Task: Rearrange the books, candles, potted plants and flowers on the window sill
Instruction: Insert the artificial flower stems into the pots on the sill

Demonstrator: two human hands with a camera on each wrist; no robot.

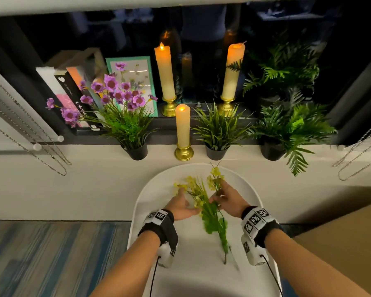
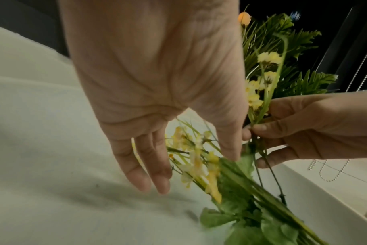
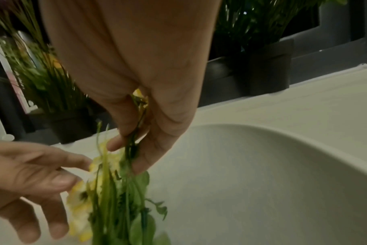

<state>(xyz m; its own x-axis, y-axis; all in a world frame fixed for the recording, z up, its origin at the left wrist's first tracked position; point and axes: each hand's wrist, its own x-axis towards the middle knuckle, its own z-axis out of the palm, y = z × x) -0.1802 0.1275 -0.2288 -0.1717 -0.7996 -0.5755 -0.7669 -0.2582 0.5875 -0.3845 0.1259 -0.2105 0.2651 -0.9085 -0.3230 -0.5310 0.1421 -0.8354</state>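
Yellow flowers point(image 1: 204, 202) over the white seat point(image 1: 150, 189)

The right hand point(image 1: 228, 200) pinches some stems; the left hand point(image 1: 181, 205) hangs open beside them. On the sill, three black pots point(image 1: 137, 152) hold plants.

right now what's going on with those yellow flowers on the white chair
A person is sorting a bunch of yellow artificial flowers on a white chair seat below the window sill. The right hand pinches one sprig's stems; the left hand is open beside the rest of the bunch. On the sill stand three lit candles, potted plants, a purple flower pot and books.
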